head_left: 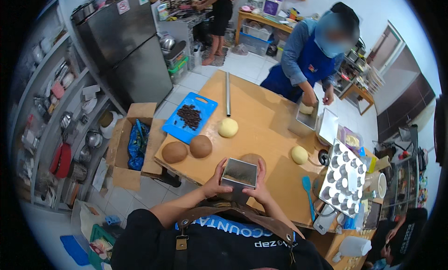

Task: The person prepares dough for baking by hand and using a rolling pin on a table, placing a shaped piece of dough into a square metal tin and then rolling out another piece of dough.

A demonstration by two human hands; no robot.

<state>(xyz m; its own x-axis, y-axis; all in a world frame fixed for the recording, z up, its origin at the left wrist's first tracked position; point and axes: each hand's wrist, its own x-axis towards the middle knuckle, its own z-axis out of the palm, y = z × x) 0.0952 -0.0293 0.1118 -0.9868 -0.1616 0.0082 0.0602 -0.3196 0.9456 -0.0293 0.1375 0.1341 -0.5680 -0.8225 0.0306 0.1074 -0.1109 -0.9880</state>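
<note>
My left hand (215, 182) and my right hand (259, 188) are wrapped round opposite sides of a square metal loaf tin (240, 172), tilted near the table's front edge. Its mouth faces up; whether the brownish tone inside is dough or a reflection, I cannot tell. Just behind the tin, a brown dough ball (251, 156) is partly hidden. To the left sit two more brown dough balls, one (174, 152) near the edge and one (201, 146) touching or close to a blue cutting board (204, 112) with chopped chocolate (188, 116). Beyond lies a pale dough ball (228, 128).
A steel rolling pin (227, 93) lies on the wooden table (261, 111). Across it, a person in a blue apron (311, 67) reaches into another tin (302, 121). At right are a second pale ball (299, 155), a blue spatula (308, 195) and a muffin tray (343, 176). A cardboard box (122, 148) stands left.
</note>
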